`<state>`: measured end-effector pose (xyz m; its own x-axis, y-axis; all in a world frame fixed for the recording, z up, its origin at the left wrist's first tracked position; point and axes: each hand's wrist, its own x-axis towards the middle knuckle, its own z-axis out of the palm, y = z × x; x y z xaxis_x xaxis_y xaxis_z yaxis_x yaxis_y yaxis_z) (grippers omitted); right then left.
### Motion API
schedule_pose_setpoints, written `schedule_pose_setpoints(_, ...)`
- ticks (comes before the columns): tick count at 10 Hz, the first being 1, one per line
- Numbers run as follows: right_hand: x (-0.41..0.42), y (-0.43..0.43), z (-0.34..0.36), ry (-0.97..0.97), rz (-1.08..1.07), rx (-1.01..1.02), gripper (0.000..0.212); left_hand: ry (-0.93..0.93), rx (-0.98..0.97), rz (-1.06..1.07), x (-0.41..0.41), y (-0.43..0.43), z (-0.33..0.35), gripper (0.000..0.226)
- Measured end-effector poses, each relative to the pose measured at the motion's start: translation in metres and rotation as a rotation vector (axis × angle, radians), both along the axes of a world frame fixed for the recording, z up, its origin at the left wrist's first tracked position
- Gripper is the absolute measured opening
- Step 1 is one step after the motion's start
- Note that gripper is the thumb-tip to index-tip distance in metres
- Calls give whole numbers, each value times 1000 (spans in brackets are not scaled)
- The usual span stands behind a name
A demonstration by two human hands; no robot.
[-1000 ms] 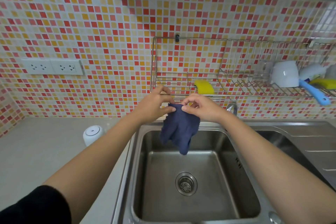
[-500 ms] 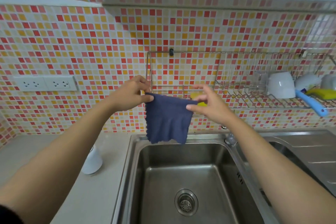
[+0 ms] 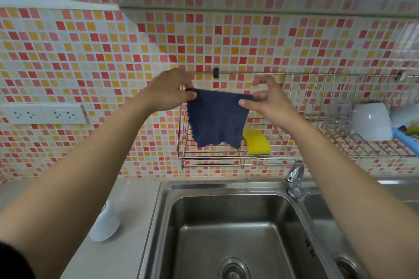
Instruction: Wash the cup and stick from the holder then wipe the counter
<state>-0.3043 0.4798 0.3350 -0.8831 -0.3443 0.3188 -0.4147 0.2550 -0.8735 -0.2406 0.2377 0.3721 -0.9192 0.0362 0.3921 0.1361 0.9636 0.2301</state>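
Now I have lifted the dark blue cloth (image 3: 216, 118) from over the steel sink (image 3: 229, 233), spread before the far wire rack (image 3: 226, 156). My left hand (image 3: 169, 92) and right hand (image 3: 269, 101) pinch its top corners. The white cup (image 3: 371, 121) sits far right, so I judge washing finished.

You're in a home kitchen. Steel double sink (image 3: 229, 229) with a drain strainer (image 3: 234, 269) is set into a pale bench (image 3: 133, 208), chrome tap (image 3: 294, 179) at the divider. The wall (image 3: 90, 52) behind is red, orange and yellow mosaic tile, with a double wall socket (image 3: 43, 113) on the left. A wire dish rack (image 3: 294, 156) hangs on the tile and holds a yellow sponge (image 3: 257, 141), an upturned white cup (image 3: 371, 120), a clear glass (image 3: 339, 111) and a blue-handled tool (image 3: 405, 140). Your hands hold a dark blue dishcloth (image 3: 215, 118) up by the rack. A white canister (image 3: 105, 224) sits on the bench left of the sink.
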Motion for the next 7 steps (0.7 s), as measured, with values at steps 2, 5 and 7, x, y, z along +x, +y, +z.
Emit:
schedule_pose_setpoints(2,-42,-21,-39,26,-55,362,34,-94,-406,286,-49,14,-40,24)
schedule_pose_setpoints(5,-70,-53,-69,269,-128,796,47,-70,-723,330,-80,28,-88,34)
schedule_pose_setpoints(7,-40,-54,-56,233,-189,479,21,30,53,144,-35,37,-82,35)
